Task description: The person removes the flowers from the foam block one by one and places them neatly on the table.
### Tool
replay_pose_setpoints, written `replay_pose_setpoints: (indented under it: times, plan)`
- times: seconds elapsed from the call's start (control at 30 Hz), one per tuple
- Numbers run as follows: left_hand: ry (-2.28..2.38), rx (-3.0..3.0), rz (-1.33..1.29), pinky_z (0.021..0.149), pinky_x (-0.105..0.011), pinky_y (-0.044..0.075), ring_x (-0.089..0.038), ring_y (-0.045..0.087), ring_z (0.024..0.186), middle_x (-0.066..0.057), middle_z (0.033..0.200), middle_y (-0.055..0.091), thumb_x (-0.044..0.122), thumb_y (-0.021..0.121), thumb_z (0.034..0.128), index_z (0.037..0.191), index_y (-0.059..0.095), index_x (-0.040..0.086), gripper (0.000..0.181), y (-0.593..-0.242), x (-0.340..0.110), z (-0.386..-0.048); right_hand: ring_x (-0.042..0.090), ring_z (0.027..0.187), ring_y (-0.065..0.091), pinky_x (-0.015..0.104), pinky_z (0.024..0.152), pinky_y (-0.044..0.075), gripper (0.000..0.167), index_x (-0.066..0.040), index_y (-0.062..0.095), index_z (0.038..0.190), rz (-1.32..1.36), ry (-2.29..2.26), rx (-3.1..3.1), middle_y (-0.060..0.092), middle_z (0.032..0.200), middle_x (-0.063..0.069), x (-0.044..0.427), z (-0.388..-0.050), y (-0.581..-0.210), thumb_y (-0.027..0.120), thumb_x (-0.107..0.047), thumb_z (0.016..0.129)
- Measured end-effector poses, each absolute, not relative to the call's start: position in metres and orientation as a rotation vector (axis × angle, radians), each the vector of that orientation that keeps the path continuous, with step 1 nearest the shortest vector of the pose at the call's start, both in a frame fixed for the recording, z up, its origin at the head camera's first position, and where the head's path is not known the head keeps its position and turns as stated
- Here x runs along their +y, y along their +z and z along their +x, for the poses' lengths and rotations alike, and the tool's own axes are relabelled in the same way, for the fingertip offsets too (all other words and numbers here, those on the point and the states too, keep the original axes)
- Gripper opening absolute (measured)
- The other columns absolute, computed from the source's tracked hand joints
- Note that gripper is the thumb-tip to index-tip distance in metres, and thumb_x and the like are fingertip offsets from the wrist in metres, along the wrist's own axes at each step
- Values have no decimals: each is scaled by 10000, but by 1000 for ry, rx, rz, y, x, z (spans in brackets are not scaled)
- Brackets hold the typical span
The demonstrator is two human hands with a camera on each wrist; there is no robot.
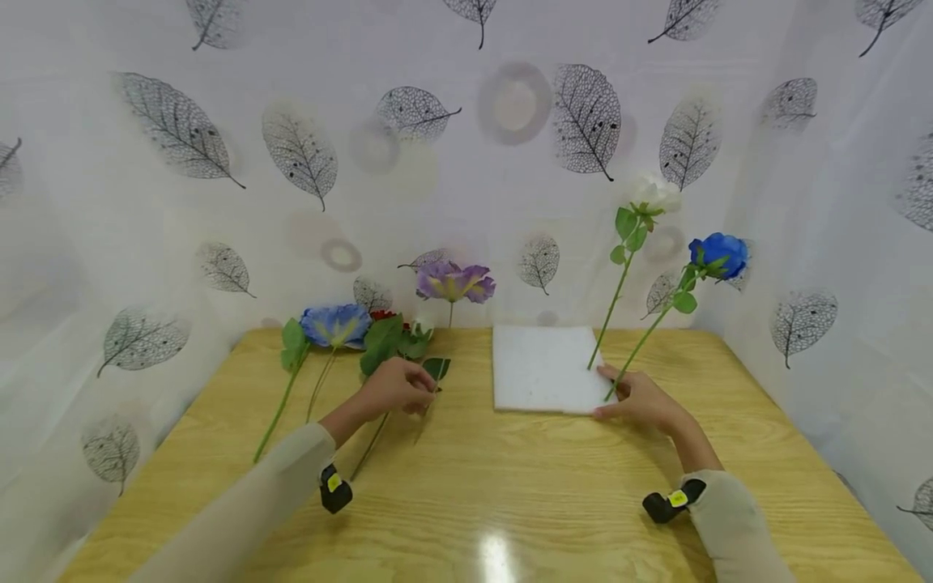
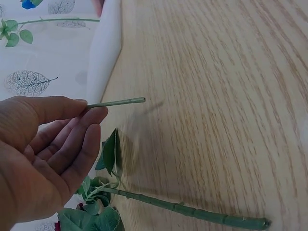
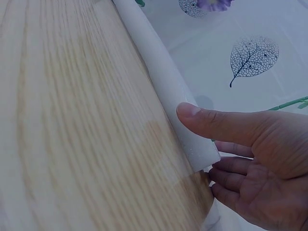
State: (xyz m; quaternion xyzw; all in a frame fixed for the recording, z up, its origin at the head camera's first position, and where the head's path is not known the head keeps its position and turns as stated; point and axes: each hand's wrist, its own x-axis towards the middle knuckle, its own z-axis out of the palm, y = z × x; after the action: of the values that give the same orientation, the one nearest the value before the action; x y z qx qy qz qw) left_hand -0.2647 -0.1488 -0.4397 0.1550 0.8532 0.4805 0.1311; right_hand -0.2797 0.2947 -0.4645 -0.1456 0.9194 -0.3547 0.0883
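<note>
My left hand (image 1: pixel 397 387) pinches the thin stem of an upright purple flower (image 1: pixel 455 283); in the left wrist view thumb and fingertips of the hand (image 2: pixel 53 154) meet on the green stem (image 2: pixel 120 102), its lower end free above the table. My right hand (image 1: pixel 649 401) holds the right front corner of a white foam block (image 1: pixel 543 368). In the right wrist view the thumb of that hand (image 3: pixel 260 159) lies along the block's front edge (image 3: pixel 168 91), fingers at its right end. A white rose (image 1: pixel 652 197) and a blue rose (image 1: pixel 720 255) stand tilted rightward at the block's right side.
Left of the block, a light blue flower (image 1: pixel 337 325) and a red flower (image 1: pixel 382 314) lie with leafy stems on the wooden table (image 1: pixel 452 502). A leaf-print curtain (image 1: pixel 466 186) hangs behind and at both sides.
</note>
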Motion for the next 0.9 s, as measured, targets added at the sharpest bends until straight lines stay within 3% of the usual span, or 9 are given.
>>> replay_pose_setpoints:
  times: [0.1,0.3,0.5,0.9]
  plan:
    - [1383,2448,440,678,-380,635,-169,712,693,-145,886,749,54,711,925,1098,715,-98,231,-441,-149,-264,340,1341,423,449,1048,415,935,33,383,1532,-428,-1035,2745,349,1584,270,296,-281,-465,869,-325,819]
    - [1361,2404,438,667,-367,626,-155,684,680,-176,881,744,29,706,911,1078,706,-127,229,-441,-150,-264,423,1463,327,573,1155,354,941,33,379,1533,-426,-1068,2729,339,1585,267,299,-285,-468,879,-301,809]
    - [1351,2353,438,656,-378,618,-167,684,680,-212,902,744,3,700,899,1055,708,-140,211,-442,-152,-265,427,1459,334,579,1153,355,944,36,384,1528,-426,-1089,2717,343,1582,265,299,-287,-468,887,-291,799]
    - [1286,2308,337,645,-350,636,-180,740,669,-118,802,749,21,758,868,918,742,-69,105,-449,-151,-267,385,1447,336,559,1166,340,954,31,388,1528,-410,-1105,2713,337,1587,261,301,-288,-473,892,-306,791]
